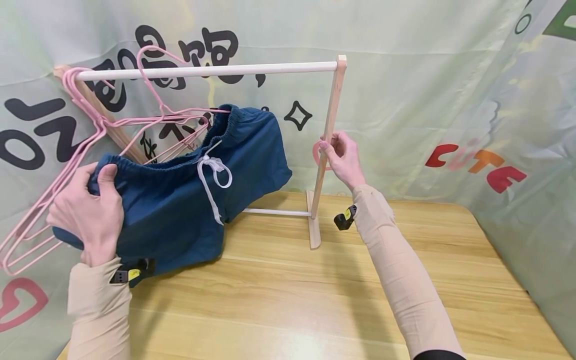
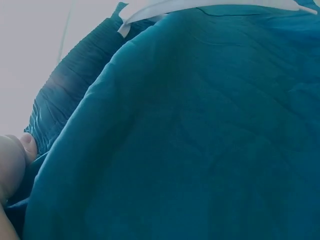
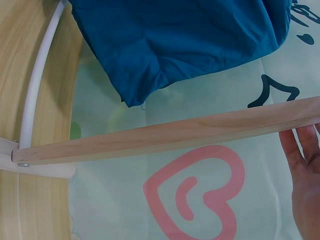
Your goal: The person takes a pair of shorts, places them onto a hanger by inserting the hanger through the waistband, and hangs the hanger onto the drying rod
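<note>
My left hand (image 1: 87, 210) grips the waistband of blue drawstring shorts (image 1: 180, 210) at one end, thumb on the outside. Fabric fills most of the left wrist view, where part of that hand (image 2: 12, 162) shows at the waistband. A pink hanger (image 1: 155, 92) reaches into the other end of the waistband, its hook up at the rack's white bar (image 1: 270, 69). A white drawstring (image 1: 210, 172) is tied in a bow at the front. My right hand (image 1: 345, 157) holds the wooden side post (image 1: 332, 110) of the rack with thumb and fingers.
Several more pink hangers (image 1: 54, 200) hang at the bar's left end. The rack's foot (image 1: 313, 230) and lower white rod (image 1: 279, 212) sit low over the wooden table (image 1: 279, 300). A printed cloth (image 1: 418, 100) hangs behind and at the sides.
</note>
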Available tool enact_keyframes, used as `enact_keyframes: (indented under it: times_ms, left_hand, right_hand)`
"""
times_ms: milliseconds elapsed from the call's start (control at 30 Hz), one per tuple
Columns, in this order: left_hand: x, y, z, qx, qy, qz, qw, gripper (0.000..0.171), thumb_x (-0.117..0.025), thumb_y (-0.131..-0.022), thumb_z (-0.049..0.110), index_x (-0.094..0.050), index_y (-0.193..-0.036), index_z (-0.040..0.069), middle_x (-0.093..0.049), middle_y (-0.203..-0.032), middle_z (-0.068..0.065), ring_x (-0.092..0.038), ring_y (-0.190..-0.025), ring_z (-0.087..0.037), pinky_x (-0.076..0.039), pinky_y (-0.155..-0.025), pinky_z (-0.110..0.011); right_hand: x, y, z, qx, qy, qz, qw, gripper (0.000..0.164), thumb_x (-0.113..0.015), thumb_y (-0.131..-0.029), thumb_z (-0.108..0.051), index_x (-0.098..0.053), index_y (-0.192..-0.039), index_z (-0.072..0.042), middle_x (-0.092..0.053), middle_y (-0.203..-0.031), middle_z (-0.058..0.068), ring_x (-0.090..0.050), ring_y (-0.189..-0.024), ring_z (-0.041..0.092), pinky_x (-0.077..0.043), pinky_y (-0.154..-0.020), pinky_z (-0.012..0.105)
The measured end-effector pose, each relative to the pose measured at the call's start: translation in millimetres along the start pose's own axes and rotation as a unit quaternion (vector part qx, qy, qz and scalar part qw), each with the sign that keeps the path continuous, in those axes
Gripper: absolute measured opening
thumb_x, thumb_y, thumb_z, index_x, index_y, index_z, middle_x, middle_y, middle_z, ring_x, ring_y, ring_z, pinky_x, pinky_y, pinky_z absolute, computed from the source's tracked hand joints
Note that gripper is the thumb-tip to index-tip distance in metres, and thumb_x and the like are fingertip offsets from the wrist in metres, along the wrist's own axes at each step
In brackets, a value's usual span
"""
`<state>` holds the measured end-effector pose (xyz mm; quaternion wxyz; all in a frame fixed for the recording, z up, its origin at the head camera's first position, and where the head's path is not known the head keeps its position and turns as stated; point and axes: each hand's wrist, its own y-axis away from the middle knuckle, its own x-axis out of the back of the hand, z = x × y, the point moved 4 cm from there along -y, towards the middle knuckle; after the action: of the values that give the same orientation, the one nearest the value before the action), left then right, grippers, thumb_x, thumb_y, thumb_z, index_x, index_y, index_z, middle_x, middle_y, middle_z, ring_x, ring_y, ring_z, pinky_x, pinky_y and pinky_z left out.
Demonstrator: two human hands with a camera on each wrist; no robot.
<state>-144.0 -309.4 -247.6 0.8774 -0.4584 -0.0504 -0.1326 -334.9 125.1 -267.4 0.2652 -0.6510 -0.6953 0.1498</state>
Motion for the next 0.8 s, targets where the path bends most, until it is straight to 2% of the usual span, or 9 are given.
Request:
enact_keyframes:
  times_ms: [67, 200, 533, 800]
  left_hand:
    - [-1.8, -0.6, -1.4, 0.003, -0.001, -0.003, 1.0000, 0.055, -0.059, -0.094, 0.060, -0.076, -0.106, 0.008, -0.075, -0.100, -0.022, -0.057, -0.095, -0.052, -0.021, -0.077, -0.034]
    - [-4.6, -0.7, -4.0, 0.004, -0.009, -0.010, 0.9999, 0.056, -0.058, -0.095, 0.059, -0.075, -0.106, 0.007, -0.074, -0.097, -0.025, -0.057, -0.092, -0.053, -0.021, -0.072, -0.036]
    - [-7.9, 3.6, -11.7, -0.007, -0.025, -0.033, 0.9991, 0.055, -0.055, -0.097, 0.057, -0.074, -0.110, 0.008, -0.074, -0.101, -0.025, -0.059, -0.089, -0.056, -0.024, -0.066, -0.054]
    - [-6.5, 4.9, -15.1, -0.001, -0.035, -0.034, 0.9988, 0.057, -0.054, -0.097, 0.059, -0.073, -0.109, 0.007, -0.074, -0.101, -0.025, -0.059, -0.088, -0.056, -0.021, -0.063, -0.048]
  right_hand:
    - [0.3, -0.1, 0.1, 0.000, -0.001, 0.000, 1.000, 0.031, -0.060, -0.101, -0.012, -0.057, -0.117, 0.014, -0.061, -0.083, -0.011, -0.057, -0.075, 0.006, -0.050, -0.075, 0.015]
    - [0.4, 0.0, -0.2, 0.000, 0.001, -0.001, 1.000, 0.031, -0.060, -0.101, -0.013, -0.057, -0.117, 0.014, -0.062, -0.084, -0.010, -0.058, -0.076, 0.006, -0.051, -0.076, 0.016]
    - [0.5, 1.4, -1.4, -0.006, 0.007, 0.000, 1.000, 0.030, -0.060, -0.101, -0.011, -0.057, -0.117, 0.013, -0.061, -0.090, -0.002, -0.059, -0.077, 0.005, -0.051, -0.077, 0.015]
    - [0.3, 1.2, -0.9, -0.011, 0.010, 0.001, 1.000, 0.029, -0.060, -0.101, -0.012, -0.057, -0.118, 0.012, -0.061, -0.088, -0.006, -0.060, -0.079, 0.009, -0.052, -0.078, 0.015]
